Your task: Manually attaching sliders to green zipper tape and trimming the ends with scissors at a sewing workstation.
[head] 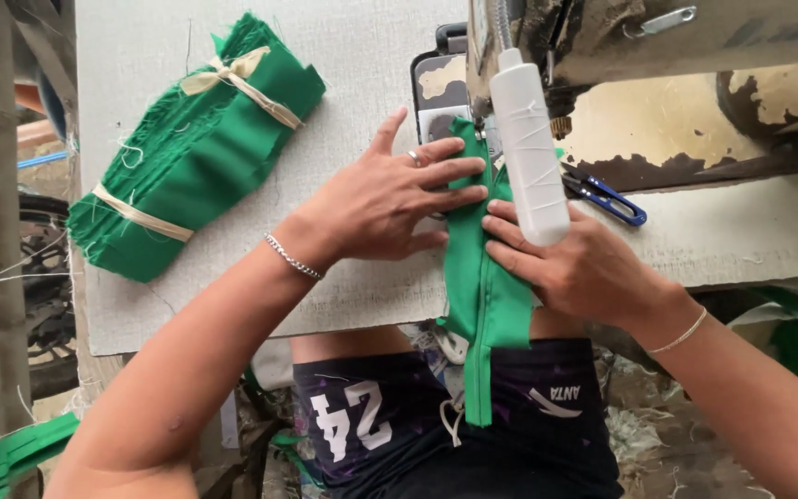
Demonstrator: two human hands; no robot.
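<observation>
Green fabric strip (484,305) at sewing machine (602,55)
Left hand (385,199) open, flat on strip; right hand (574,263) open, fingers pressing its edge.

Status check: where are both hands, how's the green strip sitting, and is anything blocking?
Left hand flat on green fabric strip at the sewing machine. Right hand pressing the strip's right edge. Blue thread snips beside it, apart. White lamp tube overlaps view.

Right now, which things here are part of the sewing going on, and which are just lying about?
In use:
green fabric strip, pressed flat by the left hand and right hand
sewing machine, the strip fed under it
white tube lamp fixed on the machine

Lying about:
tied bundle of green cloth pieces on the table
blue thread snips
</observation>
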